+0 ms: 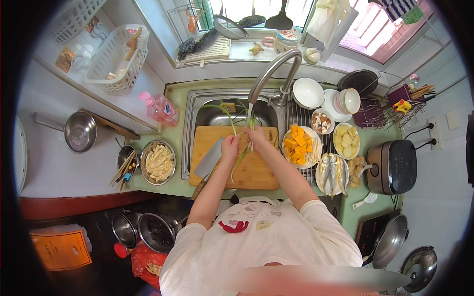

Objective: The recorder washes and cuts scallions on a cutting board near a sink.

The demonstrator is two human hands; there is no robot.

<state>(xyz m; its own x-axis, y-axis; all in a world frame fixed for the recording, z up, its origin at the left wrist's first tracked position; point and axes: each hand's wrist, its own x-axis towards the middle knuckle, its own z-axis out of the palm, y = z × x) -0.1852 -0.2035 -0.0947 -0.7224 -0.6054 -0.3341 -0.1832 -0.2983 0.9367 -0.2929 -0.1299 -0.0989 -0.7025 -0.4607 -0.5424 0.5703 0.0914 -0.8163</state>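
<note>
My left hand [230, 148] pinches a long green scallion stalk [230, 117], whose upper end bends over the sink. Close beside it, my right hand [256, 137] grips several more scallions [241, 160], with white ends and a curved leaf hanging over the board. Both hands are above a bamboo cutting board [255, 174] that lies across the front of the steel sink [207, 114]. Water runs from the curved faucet [274, 61] just above my right hand. A cleaver [209, 159] rests on the board's left side, partly under my left forearm. More green leaves lie in the basin.
On the left are a steel bowl of pale strips [160, 162] and a pink soap bottle [162, 109]. To the right are a plate of orange cubes and enoki mushrooms [299, 142], a plate of fish [332, 174], a bowl of sliced potato [346, 140] and a rice cooker [392, 166].
</note>
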